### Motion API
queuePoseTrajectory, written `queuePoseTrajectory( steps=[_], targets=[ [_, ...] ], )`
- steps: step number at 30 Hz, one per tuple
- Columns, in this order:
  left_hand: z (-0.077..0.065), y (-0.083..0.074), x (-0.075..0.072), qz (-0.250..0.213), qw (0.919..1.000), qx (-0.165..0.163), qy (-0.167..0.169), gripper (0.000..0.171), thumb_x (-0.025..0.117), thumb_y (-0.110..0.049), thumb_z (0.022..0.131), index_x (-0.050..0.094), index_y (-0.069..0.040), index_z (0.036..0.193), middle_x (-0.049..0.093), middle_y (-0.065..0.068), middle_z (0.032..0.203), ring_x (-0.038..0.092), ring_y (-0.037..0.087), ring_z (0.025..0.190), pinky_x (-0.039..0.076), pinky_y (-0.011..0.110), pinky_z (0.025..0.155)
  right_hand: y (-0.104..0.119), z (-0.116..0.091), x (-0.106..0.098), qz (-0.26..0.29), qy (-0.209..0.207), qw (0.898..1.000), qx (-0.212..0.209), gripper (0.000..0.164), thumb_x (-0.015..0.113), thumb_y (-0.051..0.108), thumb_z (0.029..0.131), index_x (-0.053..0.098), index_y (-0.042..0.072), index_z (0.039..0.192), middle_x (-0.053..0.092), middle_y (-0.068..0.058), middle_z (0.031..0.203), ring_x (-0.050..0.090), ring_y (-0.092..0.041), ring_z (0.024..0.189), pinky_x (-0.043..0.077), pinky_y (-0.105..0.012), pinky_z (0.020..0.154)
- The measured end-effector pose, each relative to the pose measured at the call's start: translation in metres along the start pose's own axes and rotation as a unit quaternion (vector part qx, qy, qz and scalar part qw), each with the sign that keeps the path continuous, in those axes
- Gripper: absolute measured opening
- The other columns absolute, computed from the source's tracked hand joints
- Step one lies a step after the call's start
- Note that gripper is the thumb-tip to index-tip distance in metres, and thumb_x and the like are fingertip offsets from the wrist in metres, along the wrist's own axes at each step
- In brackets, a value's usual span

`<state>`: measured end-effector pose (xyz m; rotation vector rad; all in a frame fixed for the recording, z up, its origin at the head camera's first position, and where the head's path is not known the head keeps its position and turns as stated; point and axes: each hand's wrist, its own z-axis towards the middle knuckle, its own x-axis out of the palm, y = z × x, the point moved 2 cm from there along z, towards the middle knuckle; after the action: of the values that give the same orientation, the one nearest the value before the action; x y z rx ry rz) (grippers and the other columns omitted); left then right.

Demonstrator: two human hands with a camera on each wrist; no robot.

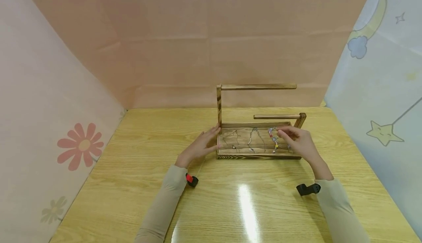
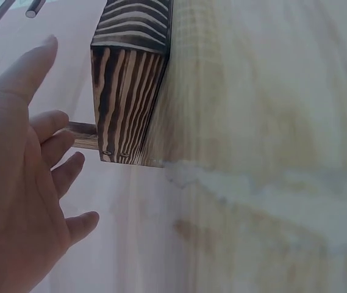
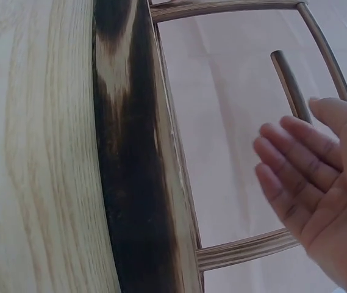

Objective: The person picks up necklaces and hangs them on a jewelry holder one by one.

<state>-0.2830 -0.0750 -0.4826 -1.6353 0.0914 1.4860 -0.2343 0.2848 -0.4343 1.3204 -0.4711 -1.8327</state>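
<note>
A shallow wooden tray [image 1: 244, 156] with dark burnt grain holds beaded or chain bracelets laid out side by side. On the left lies a thin bracelet [image 1: 234, 147], in the middle a pale beaded bracelet [image 1: 250, 140], and toward the right a colourful beaded bracelet [image 1: 276, 146]. My left hand [image 1: 199, 146] rests at the tray's left end, fingers spread and relaxed. Over the tray's right part is my right hand [image 1: 298, 142], its fingertips at the upper end of the colourful bracelet. In the right wrist view its thumb and fingers stand apart, with nothing seen between them.
A tall wooden post with a long bar [image 1: 258, 87] rises from the tray's left end. A shorter bar [image 1: 276, 117] reaches left from a right-hand post [image 1: 300, 120]. The wooden table [image 1: 148, 133] meets a pink backdrop [image 1: 171, 52] behind, with patterned sheets at both sides.
</note>
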Motion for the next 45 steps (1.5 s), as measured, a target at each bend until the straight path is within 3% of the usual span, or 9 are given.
queuePoseTrajectory(
  steps=[6,12,23,33,45],
  targets=[
    [-0.001,-0.002,0.000,0.008,0.9997,-0.014,0.019,0.074,0.048,-0.050,0.093,0.014,-0.018,0.151,0.008,-0.003,0.156,0.014,0.030,0.142,0.006,0.055,0.113,-0.005,0.000,0.002,-0.023,0.028,0.999,0.005,0.023,0.059,0.019,0.092,0.068,0.005,0.108,0.070,-0.017,0.093,0.063,-0.008,0.071,0.050,-0.018,0.059],
    [-0.002,-0.004,0.001,0.001,0.9992,-0.007,0.039,0.076,0.048,-0.049,0.093,0.013,-0.015,0.150,0.007,0.001,0.156,0.013,0.031,0.142,0.006,0.057,0.113,-0.008,0.001,0.006,-0.048,0.037,0.998,-0.011,0.024,0.057,0.017,0.093,0.066,0.002,0.110,0.068,-0.015,0.099,0.064,-0.027,0.077,0.052,-0.020,0.062],
    [-0.007,-0.003,0.006,-0.015,0.9978,-0.012,0.063,0.079,0.050,-0.052,0.091,0.013,-0.015,0.150,0.004,0.002,0.157,0.010,0.030,0.143,0.006,0.056,0.113,-0.008,0.002,0.013,-0.079,0.052,0.995,-0.010,0.029,0.057,0.011,0.092,0.062,-0.006,0.114,0.060,-0.019,0.103,0.062,-0.029,0.078,0.052,-0.025,0.064],
    [-0.005,-0.004,0.007,-0.008,0.9977,-0.015,0.066,0.080,0.052,-0.051,0.090,0.013,-0.015,0.150,0.002,0.001,0.157,0.008,0.029,0.143,0.009,0.053,0.114,-0.015,0.000,0.016,-0.091,0.067,0.993,0.028,0.033,0.054,0.015,0.095,0.058,-0.008,0.118,0.058,-0.024,0.104,0.063,-0.034,0.080,0.054,-0.043,0.065],
    [-0.006,-0.004,0.008,-0.005,0.9970,-0.023,0.074,0.081,0.050,-0.053,0.090,0.012,-0.017,0.151,-0.001,-0.003,0.157,0.006,0.028,0.143,0.010,0.052,0.114,-0.028,-0.003,0.027,-0.085,0.079,0.992,0.058,0.033,0.056,0.016,0.094,0.060,-0.009,0.115,0.062,-0.024,0.103,0.063,-0.032,0.083,0.054,-0.040,0.067]
  ],
)
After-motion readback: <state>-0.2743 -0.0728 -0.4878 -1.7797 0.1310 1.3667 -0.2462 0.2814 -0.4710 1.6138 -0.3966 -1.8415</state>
